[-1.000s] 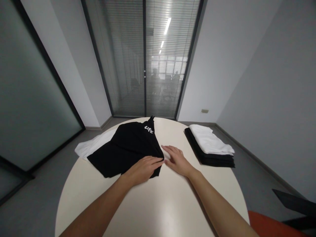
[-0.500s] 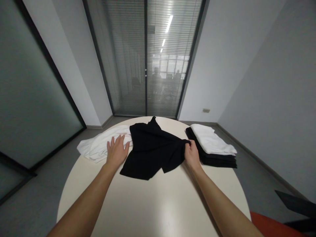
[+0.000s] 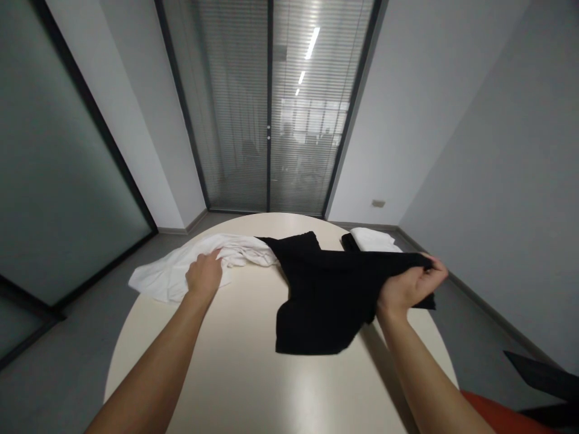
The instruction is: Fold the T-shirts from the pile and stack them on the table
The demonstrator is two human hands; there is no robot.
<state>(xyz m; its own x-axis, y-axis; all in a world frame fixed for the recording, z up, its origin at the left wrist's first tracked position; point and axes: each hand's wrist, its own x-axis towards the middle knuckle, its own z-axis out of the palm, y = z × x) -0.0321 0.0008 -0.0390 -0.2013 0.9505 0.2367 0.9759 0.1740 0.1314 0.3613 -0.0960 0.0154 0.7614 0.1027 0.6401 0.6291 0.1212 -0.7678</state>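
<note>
right hand (image 3: 409, 286) raised, fingers clenched on the black garment (image 3: 323, 295) hanging below them; left hand (image 3: 204, 274) outstretched, fingers gripping the white garment (image 3: 169, 274).

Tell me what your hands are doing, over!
Right hand shut on black cloth garment, lifting it. Left hand gripping crumpled white cloth garment. Folded black-and-white clothes stack behind black garment.

No lettering, label, brand, number or sign can be read. The black shirt (image 3: 325, 295) shows plain cloth on the side turned to the camera, and the white shirt (image 3: 181, 271) is plain too. The small plate on the wall (image 3: 378, 204) is too small to read.
</note>
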